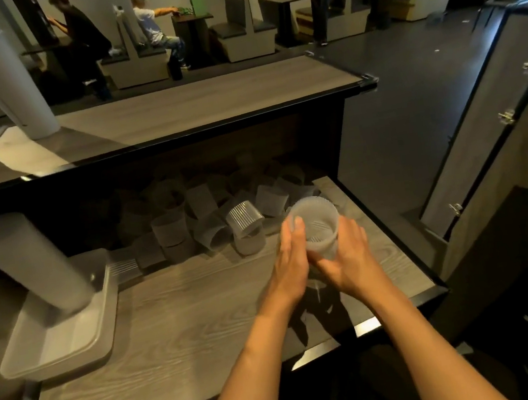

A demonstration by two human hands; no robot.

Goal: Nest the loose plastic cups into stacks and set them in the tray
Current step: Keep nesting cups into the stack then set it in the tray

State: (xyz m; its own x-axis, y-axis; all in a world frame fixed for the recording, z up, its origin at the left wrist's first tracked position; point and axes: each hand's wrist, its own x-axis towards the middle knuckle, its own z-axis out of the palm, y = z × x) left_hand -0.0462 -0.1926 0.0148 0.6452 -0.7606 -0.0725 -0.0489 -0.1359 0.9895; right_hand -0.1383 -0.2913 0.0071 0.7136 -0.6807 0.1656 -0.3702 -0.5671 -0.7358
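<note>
1. I have both hands around one ribbed clear cup (317, 226) held above the right part of the wooden counter (177, 315), its mouth turned up toward the camera.
2. My left hand (291, 262) presses its fingers along the cup's left side, with the fingertips at the rim.
3. My right hand (350, 260) curls around the cup's right side and base.
4. Whether more cups sit nested under this one, I cannot tell.
5. A pile of loose cups (220, 216) lies at the back of the counter, under the upper shelf (194, 107), some upright and some tipped over.
6. The clear tray (61, 339) sits at the counter's left edge, well apart from my hands.
7. A tall stack of nested cups (29, 265) leans in the tray.
</note>
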